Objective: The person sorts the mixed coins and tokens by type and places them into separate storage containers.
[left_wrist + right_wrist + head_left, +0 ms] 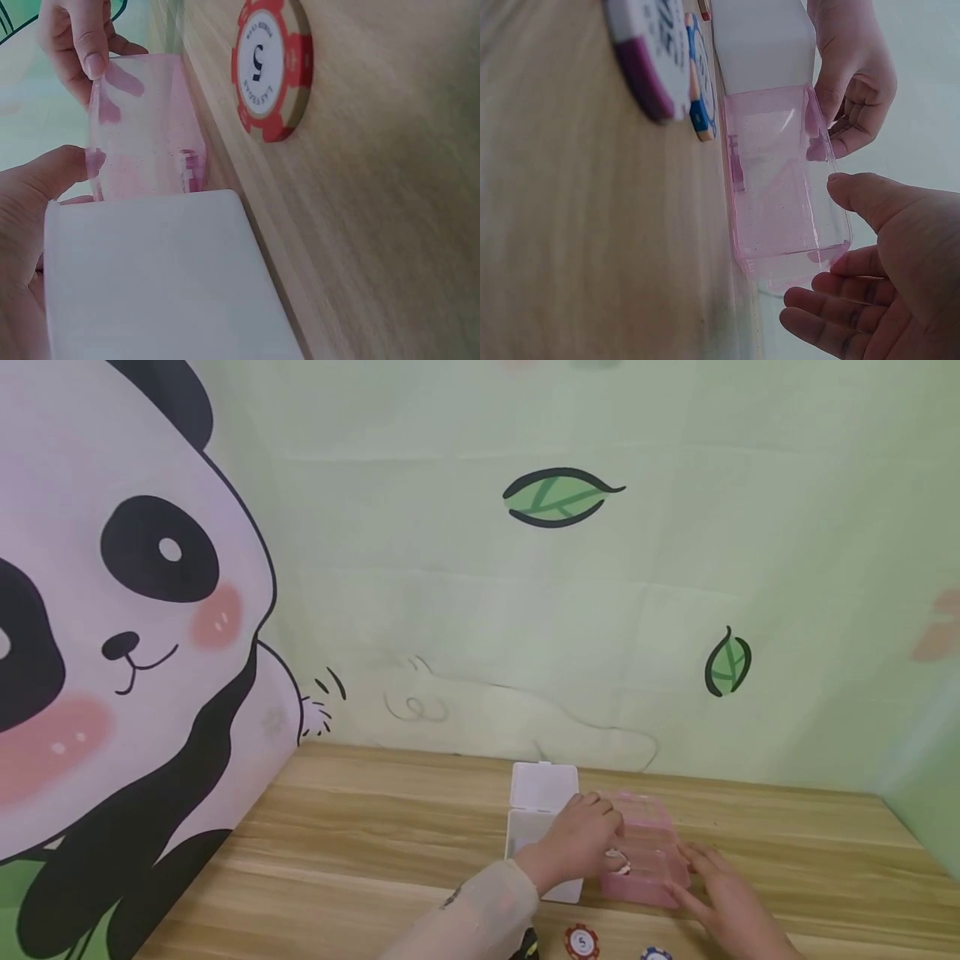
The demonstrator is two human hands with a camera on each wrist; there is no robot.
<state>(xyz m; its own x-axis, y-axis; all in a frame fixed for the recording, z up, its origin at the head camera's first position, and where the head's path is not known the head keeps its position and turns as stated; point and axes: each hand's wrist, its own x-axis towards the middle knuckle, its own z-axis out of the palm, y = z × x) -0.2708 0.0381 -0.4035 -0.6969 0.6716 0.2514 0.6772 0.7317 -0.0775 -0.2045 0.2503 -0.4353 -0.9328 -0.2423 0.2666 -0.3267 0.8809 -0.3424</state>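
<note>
A clear pink plastic box [637, 889] stands with its lid raised at the back. My right hand [731, 902] holds its right end, thumb at the rim and index finger at the far corner; the other fingers are spread loosely. My left hand [581, 835] reaches across a white box [765, 49], fingers curled and tips dipping over the pink box's rim. Right beside the left thumb is a small silvery-white thing [618, 862]; I cannot tell whether the fingers pinch it. The white box also has its lid [544, 785] folded back, and the left forearm covers part of it.
A red poker chip [582, 942] marked 5 lies in front of the boxes. Nearby are a blue one [657, 954] and a purple-and-white one [649, 52]. A black and yellow thing [529, 943] shows beside the left sleeve. A wall with a printed panda [150, 635] backs the wooden table [360, 827].
</note>
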